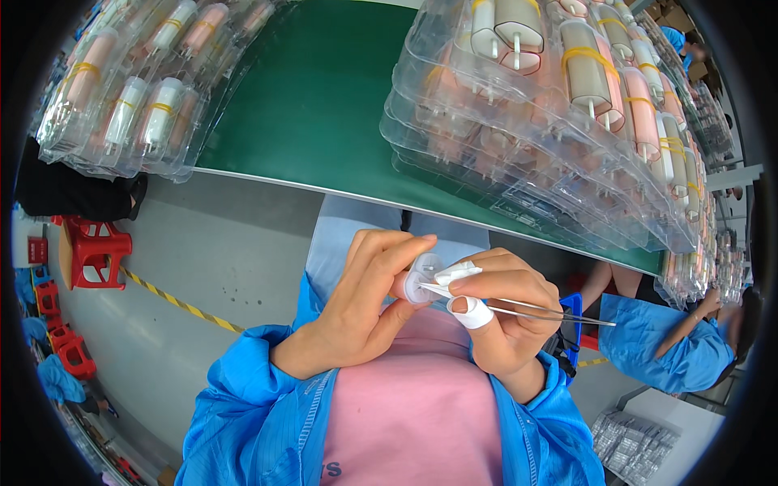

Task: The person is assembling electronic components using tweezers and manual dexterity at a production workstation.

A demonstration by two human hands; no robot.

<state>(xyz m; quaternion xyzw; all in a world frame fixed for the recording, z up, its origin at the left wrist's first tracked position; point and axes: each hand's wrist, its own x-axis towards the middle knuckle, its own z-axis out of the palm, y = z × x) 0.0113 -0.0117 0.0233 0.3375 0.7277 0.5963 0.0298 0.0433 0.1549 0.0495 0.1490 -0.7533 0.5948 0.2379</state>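
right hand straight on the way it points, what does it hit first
Tweezers leading, the right hand would likely meet the plastic piece in the left hand first, though depth is unclear.

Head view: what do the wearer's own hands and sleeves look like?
Both sleeves are loose, bright blue cloth: the left sleeve bunches near the wrist, and the right sleeve matches in colour. The left hand shows no glove. The right hand has a white wrapping around its thumb.
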